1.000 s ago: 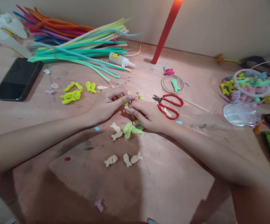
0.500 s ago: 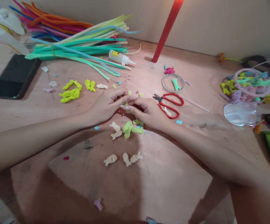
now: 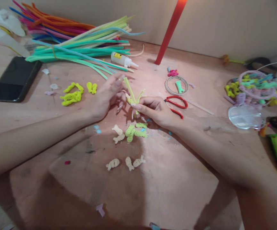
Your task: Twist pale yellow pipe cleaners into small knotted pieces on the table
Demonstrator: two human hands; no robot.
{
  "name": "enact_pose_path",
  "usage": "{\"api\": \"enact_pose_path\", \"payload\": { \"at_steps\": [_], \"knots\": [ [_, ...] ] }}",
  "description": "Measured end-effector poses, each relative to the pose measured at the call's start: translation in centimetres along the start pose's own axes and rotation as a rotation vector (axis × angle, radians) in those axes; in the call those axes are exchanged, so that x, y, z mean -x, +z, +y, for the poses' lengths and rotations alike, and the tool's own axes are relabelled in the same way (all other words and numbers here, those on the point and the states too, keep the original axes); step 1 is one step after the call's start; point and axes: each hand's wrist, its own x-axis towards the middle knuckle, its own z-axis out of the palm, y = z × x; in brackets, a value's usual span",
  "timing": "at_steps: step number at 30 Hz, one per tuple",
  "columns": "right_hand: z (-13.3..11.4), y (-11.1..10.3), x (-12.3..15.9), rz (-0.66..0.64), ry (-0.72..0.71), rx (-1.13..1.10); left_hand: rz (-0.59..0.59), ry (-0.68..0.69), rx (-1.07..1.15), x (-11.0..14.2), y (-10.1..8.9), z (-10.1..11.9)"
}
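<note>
A pale yellow pipe cleaner (image 3: 129, 89), bent with several ends sticking up, is pinched between the thumb and fingers of my right hand (image 3: 159, 111). My left hand (image 3: 104, 99) is just left of it, fingers loosely spread and thumb close to the tallest end; whether they touch I cannot tell. Below both hands lie light green twisted pieces (image 3: 130, 133) and cream twisted pieces (image 3: 118, 134). More cream pieces (image 3: 129, 163) are nearer to me. Red-handled scissors (image 3: 178, 101) rest beside my right hand, which hides their blades.
Bundled pipe cleaners (image 3: 78, 51), a glue bottle (image 3: 119, 59) and a phone (image 3: 16, 78) are at the back left. Bright yellow pieces (image 3: 72, 97) lie left. A red upright pole (image 3: 169, 35), a tape roll (image 3: 166, 86) and a pile of coloured pieces (image 3: 255, 86) are on the right.
My hands were together over something small; now they are apart. The left has lifted and opened, and the right has turned, showing the upright yellow pipe cleaner ends.
</note>
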Motion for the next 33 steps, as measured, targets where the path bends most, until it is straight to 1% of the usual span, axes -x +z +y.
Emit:
{"api": "enact_pose_path", "payload": {
  "at_steps": [2,4,6,7,9,12,13,15,18,20,23,27,29,33],
  "knots": [
    [-0.1,0.0,0.1,-0.064,0.0,-0.052,-0.122,0.046,-0.103,-0.2,-0.5,0.1],
    [0.0,0.0,0.1,-0.136,0.009,-0.078,-0.194,0.187,-0.256,-0.2,-0.6,0.2],
    [0.1,0.1,0.2,-0.188,0.028,-0.096,-0.213,0.349,-0.389,0.0,-0.4,0.4],
    [0.2,0.1,0.2,-0.206,0.035,-0.113,-0.199,0.423,-0.444,0.2,-0.2,0.4],
    [0.2,0.3,0.2,-0.23,0.042,-0.164,-0.13,0.558,-0.538,0.6,0.1,0.3],
    [0.1,0.5,0.2,-0.221,0.083,-0.223,-0.021,0.658,-0.648,1.1,0.4,-0.2],
    [0.1,0.5,0.2,-0.212,0.098,-0.222,0.005,0.658,-0.669,1.2,0.4,-0.4],
    [0.2,0.5,0.1,-0.197,0.116,-0.196,0.032,0.596,-0.681,1.3,0.4,-0.6],
    [0.7,0.5,0.1,-0.157,0.098,-0.113,0.003,0.474,-0.65,1.4,0.5,-0.4],
    [1.0,0.5,0.1,-0.133,0.077,-0.058,-0.016,0.428,-0.598,1.6,0.8,-0.1],
    [1.2,0.5,0.3,-0.124,0.043,-0.003,0.014,0.372,-0.43,2.0,1.3,0.0],
    [0.9,0.6,0.4,-0.134,0.01,0.107,0.05,0.186,-0.192,2.4,1.7,0.3],
    [0.7,0.5,0.4,-0.144,-0.017,0.141,0.033,0.129,-0.16,2.4,1.7,0.7],
    [0.7,0.1,0.4,-0.191,-0.039,0.227,-0.031,0.075,-0.171,1.8,1.3,1.5]
  ]
}}
